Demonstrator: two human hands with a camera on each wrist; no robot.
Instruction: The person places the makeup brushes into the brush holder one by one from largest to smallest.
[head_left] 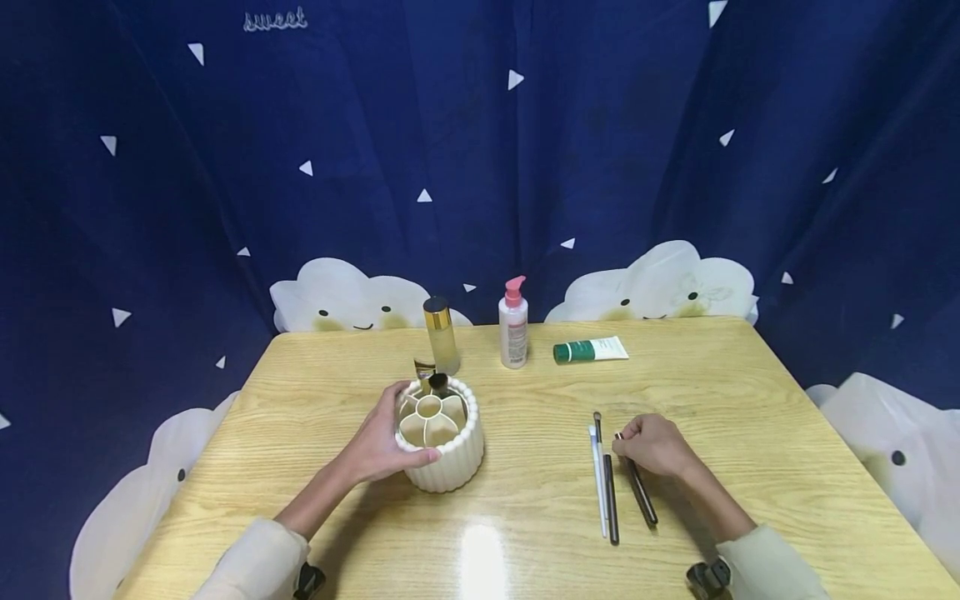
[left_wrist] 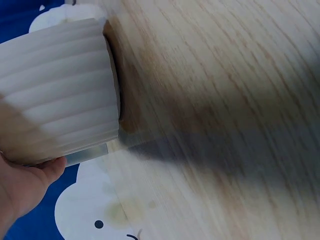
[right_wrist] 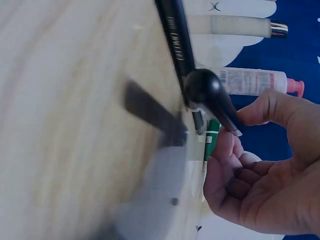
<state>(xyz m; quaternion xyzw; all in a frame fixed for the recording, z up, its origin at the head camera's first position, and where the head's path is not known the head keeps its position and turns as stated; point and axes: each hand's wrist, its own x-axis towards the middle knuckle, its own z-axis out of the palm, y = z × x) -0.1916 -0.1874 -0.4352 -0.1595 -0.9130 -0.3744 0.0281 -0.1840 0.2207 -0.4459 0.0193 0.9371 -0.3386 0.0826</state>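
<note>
Brush with a dark, thin handle [head_left: 641, 493] is pinched by the right hand [head_left: 654, 444], lower right of the frame; it should be light and stiff, best held mid-handle. A round, ridged cream pot [head_left: 453, 467] is gripped by the left hand [head_left: 381, 442].

Five brushes [head_left: 641, 496], one holder [head_left: 456, 463], two bottles [head_left: 513, 337], one tube [head_left: 591, 350]

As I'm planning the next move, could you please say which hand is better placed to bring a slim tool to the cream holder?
Probably the right hand: it pinches a dark slim tool, while the left hand, farther from that tool, grips the cream holder.
</note>
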